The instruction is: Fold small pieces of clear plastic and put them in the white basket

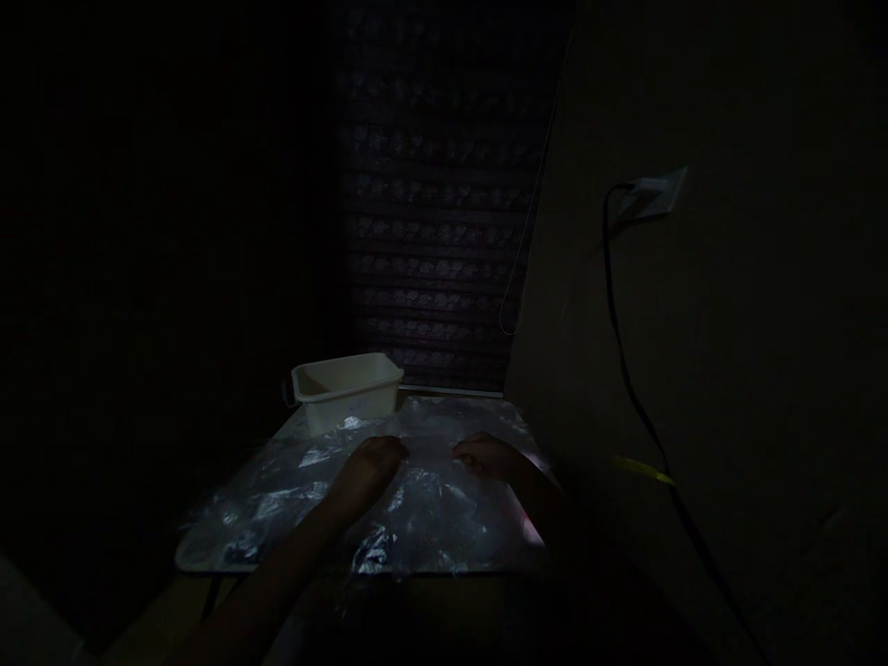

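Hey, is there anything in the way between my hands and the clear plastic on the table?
Nothing visible is. Your left hand and right hand both appear to touch the clear plastic. The pale tub stands beyond your left hand, not in between, though it's quite dark.

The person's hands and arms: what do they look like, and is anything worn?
The left hand and right hand look ungloved. No sleeve shows on the left forearm; the right forearm fades into darkness. Finer markings cannot be told.
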`<state>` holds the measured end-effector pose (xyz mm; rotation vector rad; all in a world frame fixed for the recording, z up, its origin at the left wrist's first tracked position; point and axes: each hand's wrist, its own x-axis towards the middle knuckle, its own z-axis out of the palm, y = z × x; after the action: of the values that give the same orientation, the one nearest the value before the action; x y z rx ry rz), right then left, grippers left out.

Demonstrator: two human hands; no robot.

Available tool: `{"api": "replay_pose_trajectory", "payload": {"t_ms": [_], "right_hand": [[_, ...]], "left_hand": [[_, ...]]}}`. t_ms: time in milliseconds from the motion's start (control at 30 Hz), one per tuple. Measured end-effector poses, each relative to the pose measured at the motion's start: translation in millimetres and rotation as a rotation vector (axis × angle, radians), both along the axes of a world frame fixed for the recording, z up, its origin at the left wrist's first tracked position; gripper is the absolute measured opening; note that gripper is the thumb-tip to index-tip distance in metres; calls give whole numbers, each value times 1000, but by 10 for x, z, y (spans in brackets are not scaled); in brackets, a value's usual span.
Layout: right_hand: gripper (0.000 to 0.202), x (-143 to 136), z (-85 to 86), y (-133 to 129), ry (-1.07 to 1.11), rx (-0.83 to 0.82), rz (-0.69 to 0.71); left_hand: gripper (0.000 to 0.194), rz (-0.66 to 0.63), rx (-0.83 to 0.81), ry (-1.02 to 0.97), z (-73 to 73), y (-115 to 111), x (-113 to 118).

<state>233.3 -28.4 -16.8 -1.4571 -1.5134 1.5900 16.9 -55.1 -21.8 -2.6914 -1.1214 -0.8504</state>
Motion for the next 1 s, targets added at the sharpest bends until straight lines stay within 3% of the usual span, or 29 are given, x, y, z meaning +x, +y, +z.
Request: {"api": "replay_pose_trajectory", "payload": {"t_ms": [133,300,433,500,733,1000], "right_hand": [[14,-19,65,-4,73,-57,-31],[16,4,193,10,166,-64,-14],[15,22,322,15,94,299,-212],[8,5,398,-8,155,461,-246],[17,-145,494,-94,248,648,-91],[14,-184,427,-51,268,584,-192]], "left_hand": [[21,13,-83,-148,149,-65,43],[18,132,-351,-560,326,-100,125],[18,209,-474,-813,443,-83,134],[20,212,-501,-889,486,-76,125],[21,178,-550,-1044,508,-65,127],[24,147,-584,-1139,469,-26,149]]}}
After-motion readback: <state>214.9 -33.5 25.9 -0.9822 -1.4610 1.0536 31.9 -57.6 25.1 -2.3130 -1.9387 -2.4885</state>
